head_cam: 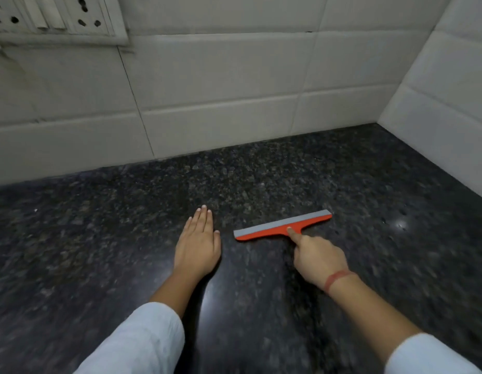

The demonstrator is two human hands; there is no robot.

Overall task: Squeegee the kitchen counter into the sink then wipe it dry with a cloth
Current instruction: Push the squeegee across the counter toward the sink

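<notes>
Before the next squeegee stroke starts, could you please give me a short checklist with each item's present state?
1. Right hand grips the squeegee handle, forefinger along it: ok.
2. Blade lies on the counter: ok.
3. Left hand flat on the counter, beside the blade's left end, not touching: ok.
4. Sink in sight for aiming: not ok.
5. Water on the counter: cannot tell.
6. Cloth at hand: not ok, none visible.

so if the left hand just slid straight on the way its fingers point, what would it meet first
Probably nothing on the counter: the left hand lies flat, fingers pointing toward the tiled back wall, which it would likely reach first. The squeegee sits off to its right, outside that line.
</notes>
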